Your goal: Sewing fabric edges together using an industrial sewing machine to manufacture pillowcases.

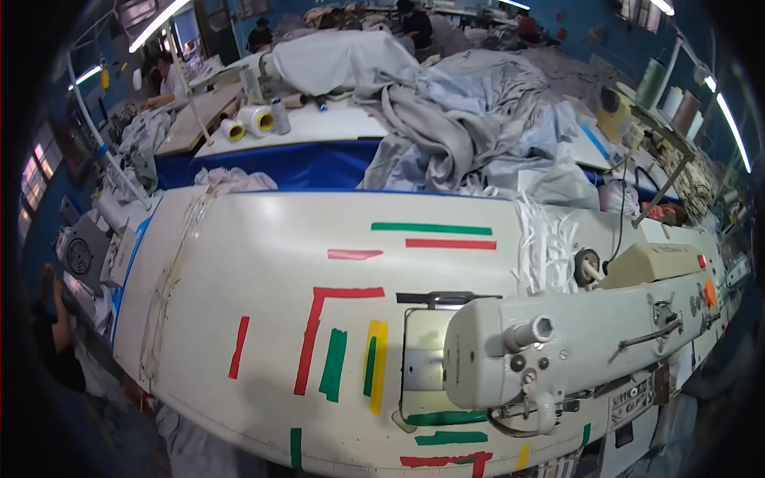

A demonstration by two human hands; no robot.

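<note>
Neither of my hands shows in the head view. Closest in front of me stands a pale grey industrial sewing machine [510,350], its arm reaching in from the right. A small lamp lights the metal plate [424,350] under its head. The machine sits on a white sewing table [231,263] marked with strips of red tape [309,346], green tape [333,365] and yellow tape [378,368]. No fabric lies under the machine head as far as I can see.
Beyond the table, grey and pale blue fabric [470,119] is heaped high. White strips [546,247] hang over the table behind the machine. Thread cones [259,119] lie at the far left; more thread spools [649,84] stand at right. A person's arm [60,311] shows at left.
</note>
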